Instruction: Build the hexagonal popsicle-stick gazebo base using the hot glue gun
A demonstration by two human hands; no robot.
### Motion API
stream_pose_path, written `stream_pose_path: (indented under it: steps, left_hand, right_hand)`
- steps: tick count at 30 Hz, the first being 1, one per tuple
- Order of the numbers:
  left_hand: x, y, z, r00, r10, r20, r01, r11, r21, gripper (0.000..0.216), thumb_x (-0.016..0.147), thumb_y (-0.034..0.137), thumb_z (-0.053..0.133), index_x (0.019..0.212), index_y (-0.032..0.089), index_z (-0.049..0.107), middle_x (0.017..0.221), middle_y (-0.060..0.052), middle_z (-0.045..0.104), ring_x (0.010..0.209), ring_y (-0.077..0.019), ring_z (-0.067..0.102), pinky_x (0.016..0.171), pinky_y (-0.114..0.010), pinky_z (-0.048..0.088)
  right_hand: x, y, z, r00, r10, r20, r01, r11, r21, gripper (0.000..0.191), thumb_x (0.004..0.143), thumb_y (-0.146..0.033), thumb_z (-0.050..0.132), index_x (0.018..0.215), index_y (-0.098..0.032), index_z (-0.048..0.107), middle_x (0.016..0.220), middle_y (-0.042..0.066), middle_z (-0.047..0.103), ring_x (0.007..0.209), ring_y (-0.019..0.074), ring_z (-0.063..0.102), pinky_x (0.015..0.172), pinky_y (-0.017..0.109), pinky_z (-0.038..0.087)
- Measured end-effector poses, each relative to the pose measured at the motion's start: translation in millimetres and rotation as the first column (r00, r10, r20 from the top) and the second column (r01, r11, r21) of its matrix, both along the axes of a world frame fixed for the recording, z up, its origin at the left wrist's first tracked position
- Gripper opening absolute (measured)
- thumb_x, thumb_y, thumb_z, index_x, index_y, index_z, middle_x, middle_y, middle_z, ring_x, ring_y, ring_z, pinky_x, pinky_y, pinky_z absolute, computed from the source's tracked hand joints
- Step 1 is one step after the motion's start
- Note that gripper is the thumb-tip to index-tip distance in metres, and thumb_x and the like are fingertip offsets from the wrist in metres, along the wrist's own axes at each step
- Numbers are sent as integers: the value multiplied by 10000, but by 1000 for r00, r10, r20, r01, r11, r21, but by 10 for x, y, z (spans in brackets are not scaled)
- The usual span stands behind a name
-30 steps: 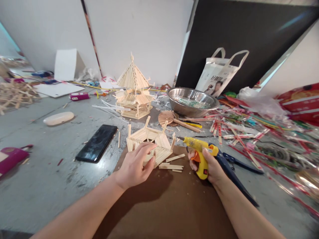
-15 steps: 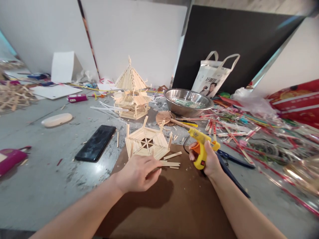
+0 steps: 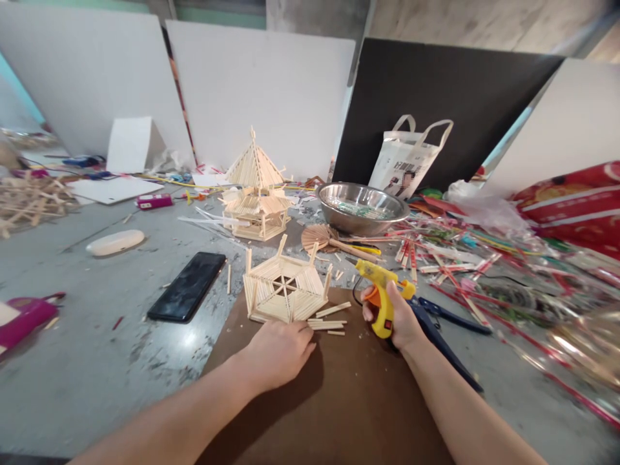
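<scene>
Pointing left and away, the glue gun (image 3: 379, 276) slants lengthwise near the far right corner of the board (image 3: 353, 400), in the tight grip of the right hand (image 3: 405, 323). The left hand (image 3: 281, 352) curls by loose sticks (image 3: 329, 325), its hold unclear. Writing on the bag (image 3: 401, 165) is blurred.

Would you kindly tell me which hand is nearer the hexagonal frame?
Left: the left hand is at the near edge of the frame; the right hand is away to its right.

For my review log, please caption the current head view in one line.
Right hand holding a yellow glue gun; left hand near loose sticks and a hexagonal stick frame.
</scene>
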State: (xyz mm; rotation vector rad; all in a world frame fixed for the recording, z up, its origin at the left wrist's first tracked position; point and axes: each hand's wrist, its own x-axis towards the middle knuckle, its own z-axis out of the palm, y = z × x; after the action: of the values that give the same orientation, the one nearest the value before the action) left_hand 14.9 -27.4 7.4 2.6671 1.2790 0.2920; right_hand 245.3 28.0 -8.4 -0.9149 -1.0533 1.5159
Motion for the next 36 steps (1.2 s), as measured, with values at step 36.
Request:
stream_pose_path:
  steps: [36]
  left_hand:
    - [-38,278,-155,804,293,518,-181,950,-256,451,746,260,479,1169,123,408,1027,-124,590,710,-172,598,558,-277,470]
  right_hand:
    - [-7,5,-13,999,-39,17,39,999,15,390,698,-550,456,692,-173,555,662,6,564,381,78,467,375,227,372]
